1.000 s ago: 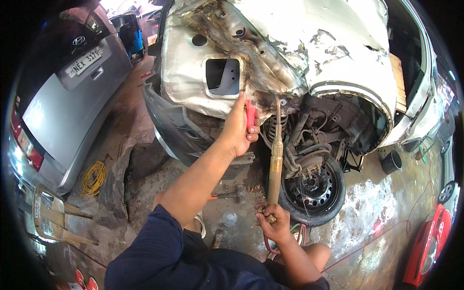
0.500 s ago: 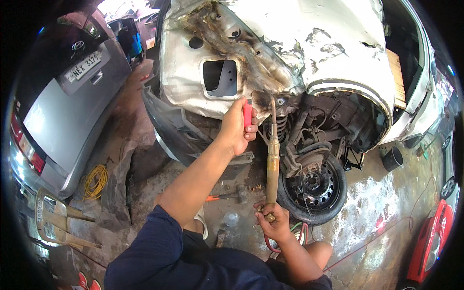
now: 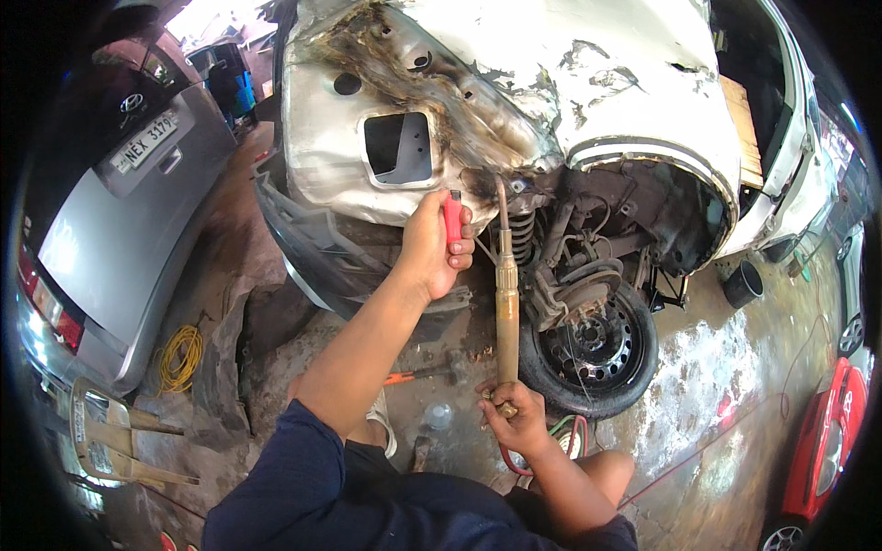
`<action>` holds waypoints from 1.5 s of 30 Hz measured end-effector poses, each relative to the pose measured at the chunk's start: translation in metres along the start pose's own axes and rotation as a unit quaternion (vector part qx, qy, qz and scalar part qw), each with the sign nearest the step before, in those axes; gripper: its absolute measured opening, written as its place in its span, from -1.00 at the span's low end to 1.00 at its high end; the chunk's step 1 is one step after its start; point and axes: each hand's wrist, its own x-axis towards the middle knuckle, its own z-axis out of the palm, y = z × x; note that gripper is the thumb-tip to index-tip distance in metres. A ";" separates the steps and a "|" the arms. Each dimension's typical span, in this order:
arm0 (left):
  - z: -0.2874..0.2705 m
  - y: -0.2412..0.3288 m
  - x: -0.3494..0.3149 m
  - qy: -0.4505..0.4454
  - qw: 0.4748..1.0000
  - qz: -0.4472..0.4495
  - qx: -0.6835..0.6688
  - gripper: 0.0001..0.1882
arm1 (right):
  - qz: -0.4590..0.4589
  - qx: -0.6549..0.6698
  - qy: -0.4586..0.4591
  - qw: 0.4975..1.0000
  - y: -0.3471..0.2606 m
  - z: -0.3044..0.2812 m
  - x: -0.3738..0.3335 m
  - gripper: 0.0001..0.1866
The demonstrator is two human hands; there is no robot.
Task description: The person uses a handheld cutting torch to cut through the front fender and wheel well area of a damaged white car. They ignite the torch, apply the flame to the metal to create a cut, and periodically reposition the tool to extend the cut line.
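The torch (image 3: 507, 335) is in the right hand (image 3: 517, 422), whose fingers wrap its valve end and partly hide it. Its bent tip overlaps the scorched edge of the white car (image 3: 625, 55); whether they touch is hard to tell. The left hand (image 3: 430, 241), beside the tip, is closed around a red lighter (image 3: 452, 219), covering its lower part. A wheel (image 3: 634, 375) shows partly behind the brake disc (image 3: 583, 296). At left, a grey vehicle (image 3: 101, 248) bears a badge (image 3: 131, 102) and a white plate (image 3: 144, 142) with dark characters. A red car (image 3: 818, 450) at right is cut off by the dark rim.
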 end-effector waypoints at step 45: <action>0.005 0.003 -0.003 0.006 0.999 0.019 0.036 -0.40 | -0.062 0.023 -0.027 0.997 0.001 -0.004 0.005 -0.70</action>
